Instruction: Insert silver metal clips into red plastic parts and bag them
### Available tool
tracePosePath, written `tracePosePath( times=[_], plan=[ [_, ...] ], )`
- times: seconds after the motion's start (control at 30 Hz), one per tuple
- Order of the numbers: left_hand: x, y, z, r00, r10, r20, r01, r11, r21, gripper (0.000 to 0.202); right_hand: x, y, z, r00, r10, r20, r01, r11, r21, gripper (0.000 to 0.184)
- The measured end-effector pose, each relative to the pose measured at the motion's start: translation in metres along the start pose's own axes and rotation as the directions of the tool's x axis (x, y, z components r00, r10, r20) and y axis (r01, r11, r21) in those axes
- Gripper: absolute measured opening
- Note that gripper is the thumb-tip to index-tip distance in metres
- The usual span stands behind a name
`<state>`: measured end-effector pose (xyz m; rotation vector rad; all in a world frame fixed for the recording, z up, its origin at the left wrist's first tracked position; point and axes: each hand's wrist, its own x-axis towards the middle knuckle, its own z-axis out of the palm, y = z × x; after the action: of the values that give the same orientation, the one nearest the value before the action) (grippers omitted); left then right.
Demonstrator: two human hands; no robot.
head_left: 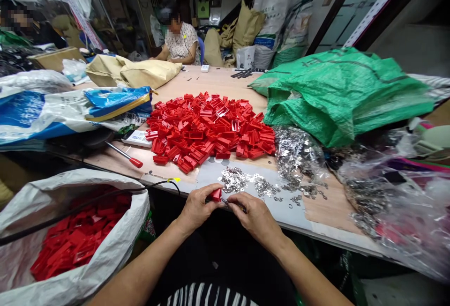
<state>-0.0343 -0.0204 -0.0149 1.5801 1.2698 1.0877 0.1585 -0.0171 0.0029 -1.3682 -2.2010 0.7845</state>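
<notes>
Worktable (pixel 211 80) spans the view, pale wood-toned top; green woven bag (pixel 348 90) lies slumped on its right side; open white sack (pixel 130 217) stands below the near left edge, red plastic pieces inside; blue-and-white sack (pixel 66 109) lies flat at left; heap of red plastic housings (pixel 207 130) occupies the middle of the top; co-worker in a spotted shirt (pixel 183 41) sits at the far side; clear plastic bag (pixel 298 149), holding small metal plates, rests against the heap's right side.

Left hand (pixel 197 206) at the near edge, thumb and fingers clamped on a single red housing (pixel 215 195), held in front of the heap; right hand (pixel 256 214) just beside it, fingers closed round a slim dark tool (pixel 238 205), its tip directed at the housing; contact between tip and housing cannot be told; loose metal plates (pixel 234 179) lie scattered on a grey sheet (pixel 209 175) just beyond the hands.
</notes>
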Motion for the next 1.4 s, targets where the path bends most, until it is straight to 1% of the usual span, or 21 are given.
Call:
tracePosePath(
  times=[0.2,0.33,0.53,0.73,0.87,0.93,1.03,1.2,1.3,1.37,1.4],
  plan=[
    [0.001,-0.006,-0.001,1.000,0.003,0.024,-0.003,1.000,0.006,0.041,0.000,0.002,-0.001,0.999,-0.042,0.013,0.041,0.999,0.018,0.017],
    [0.000,-0.007,0.000,1.000,-0.002,0.022,0.003,0.999,-0.036,0.040,0.000,0.001,0.001,0.999,-0.032,0.017,0.032,0.999,0.014,0.017],
    [0.001,-0.004,0.000,0.999,-0.022,0.023,0.024,0.997,-0.073,0.039,-0.001,-0.006,0.005,0.999,-0.023,-0.028,0.022,0.999,-0.041,0.016],
    [0.000,-0.005,0.002,0.999,-0.034,-0.002,0.034,0.995,-0.096,0.037,0.000,-0.018,0.011,0.999,0.036,-0.029,-0.040,0.986,-0.164,0.017],
    [0.000,-0.006,0.004,1.000,-0.013,-0.003,0.013,0.998,-0.057,0.037,0.003,-0.026,0.015,0.994,0.098,-0.047,-0.107,0.966,-0.236,0.019],
    [0.000,-0.006,0.004,1.000,-0.005,0.003,0.005,1.000,-0.018,0.037,0.004,-0.026,0.015,0.994,0.101,-0.050,-0.110,0.971,-0.212,0.017],
    [-0.002,-0.003,0.005,1.000,-0.014,-0.014,0.014,1.000,0.003,0.035,0.002,-0.023,0.010,0.996,0.083,-0.027,-0.086,0.989,-0.120,0.015],
    [-0.014,0.004,0.003,0.998,-0.030,-0.056,0.028,0.999,-0.029,0.029,-0.013,-0.018,0.006,0.998,0.059,-0.037,-0.059,0.998,0.019,0.019],
    [-0.021,0.007,0.001,0.995,-0.047,-0.084,0.044,0.998,-0.036,0.027,-0.021,-0.015,0.005,0.998,0.056,-0.037,-0.052,0.994,0.093,0.016],
    [-0.024,0.009,0.001,0.993,-0.061,-0.096,0.054,0.996,-0.075,0.027,-0.025,-0.015,0.003,0.997,0.072,-0.003,-0.071,0.987,0.147,0.014],
    [-0.025,0.011,0.002,0.991,-0.076,-0.107,0.062,0.991,-0.121,0.028,-0.027,-0.016,0.001,0.997,0.080,0.024,-0.083,0.980,0.179,0.014]
  ],
)
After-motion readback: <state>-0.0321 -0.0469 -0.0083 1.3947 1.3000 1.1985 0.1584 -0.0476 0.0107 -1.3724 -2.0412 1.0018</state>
